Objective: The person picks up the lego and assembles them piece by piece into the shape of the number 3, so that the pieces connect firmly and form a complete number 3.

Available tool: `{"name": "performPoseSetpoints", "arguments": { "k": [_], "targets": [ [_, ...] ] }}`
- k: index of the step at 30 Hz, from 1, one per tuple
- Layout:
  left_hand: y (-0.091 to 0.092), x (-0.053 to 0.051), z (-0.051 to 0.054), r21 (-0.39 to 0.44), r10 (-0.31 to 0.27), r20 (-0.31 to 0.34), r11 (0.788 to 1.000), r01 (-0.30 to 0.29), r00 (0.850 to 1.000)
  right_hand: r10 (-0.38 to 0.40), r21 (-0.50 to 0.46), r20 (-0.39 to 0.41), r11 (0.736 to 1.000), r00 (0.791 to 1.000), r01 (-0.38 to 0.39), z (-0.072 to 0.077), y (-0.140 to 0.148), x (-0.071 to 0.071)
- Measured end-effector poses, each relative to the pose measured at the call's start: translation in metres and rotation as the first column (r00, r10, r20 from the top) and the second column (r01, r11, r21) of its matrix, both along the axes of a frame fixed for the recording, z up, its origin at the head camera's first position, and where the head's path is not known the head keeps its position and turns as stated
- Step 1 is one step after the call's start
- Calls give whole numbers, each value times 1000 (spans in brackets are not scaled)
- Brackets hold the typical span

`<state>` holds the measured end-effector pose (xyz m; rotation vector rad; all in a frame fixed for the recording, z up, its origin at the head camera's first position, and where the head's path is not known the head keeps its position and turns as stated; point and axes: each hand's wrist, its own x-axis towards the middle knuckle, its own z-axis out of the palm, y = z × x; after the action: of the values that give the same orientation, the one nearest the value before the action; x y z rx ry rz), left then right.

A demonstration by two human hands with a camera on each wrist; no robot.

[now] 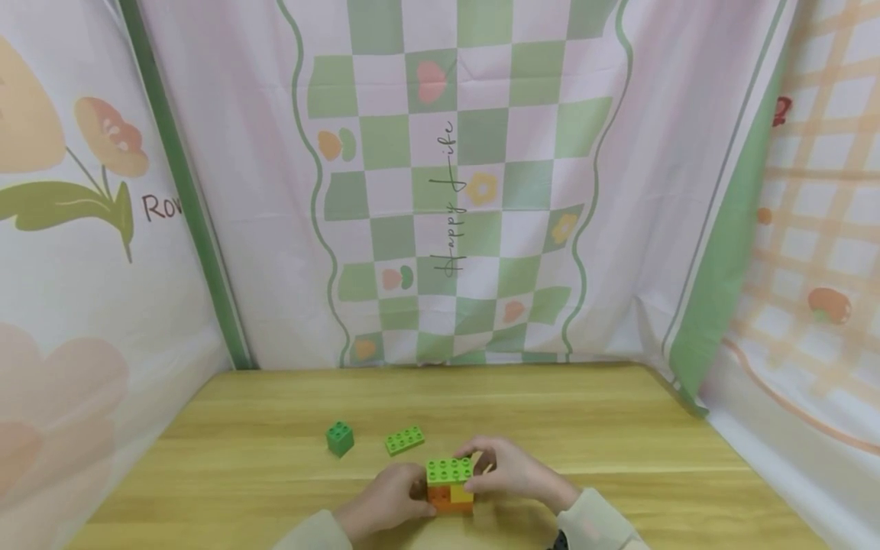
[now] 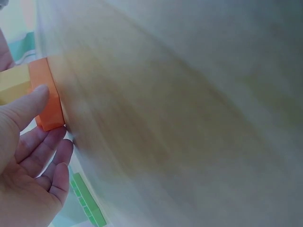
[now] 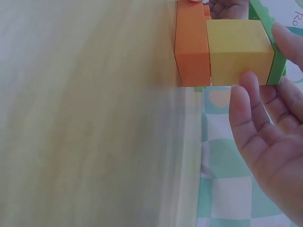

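Note:
A small stack of toy building bricks stands on the table near the front edge. At its bottom lies an orange brick, a yellow brick sits on one end of it, and a flat lime-green brick spans the top. With thumb and fingers my left hand grips the orange brick at its left end. My right hand holds the flat lime-green brick from the right, thumb at the near side; its other fingers are partly hidden behind the stack.
Beyond the stack, a second flat lime-green brick lies on the wooden table. Left of it is a dark green cube-shaped brick. A patterned curtain hangs behind the table, with printed cloth at both sides.

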<state>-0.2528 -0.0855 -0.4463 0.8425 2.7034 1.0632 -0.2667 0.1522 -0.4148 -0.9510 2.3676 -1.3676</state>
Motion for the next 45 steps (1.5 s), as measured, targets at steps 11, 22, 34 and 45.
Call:
{"name": "performPoseSetpoints", "arguments": {
  "k": [11,22,34,45],
  "targets": [
    [0,-1,0,-10,-2,-4,1000,2,1000,-26,-8,-1,1000,1000,26,-3,0,0],
    [0,-2,-1,-3,-11,22,1000,11,1000,-45,-43,66,998,997,48,-5,-1,1],
    [-12,-1,2,31,-62,-5,998,63,998,-47,-50,82,997,996,51,-7,-1,1],
    [-30,-1,23,31,-29,-46,999,31,998,-38,-49,95,998,995,43,-7,0,0]
  ]
}}
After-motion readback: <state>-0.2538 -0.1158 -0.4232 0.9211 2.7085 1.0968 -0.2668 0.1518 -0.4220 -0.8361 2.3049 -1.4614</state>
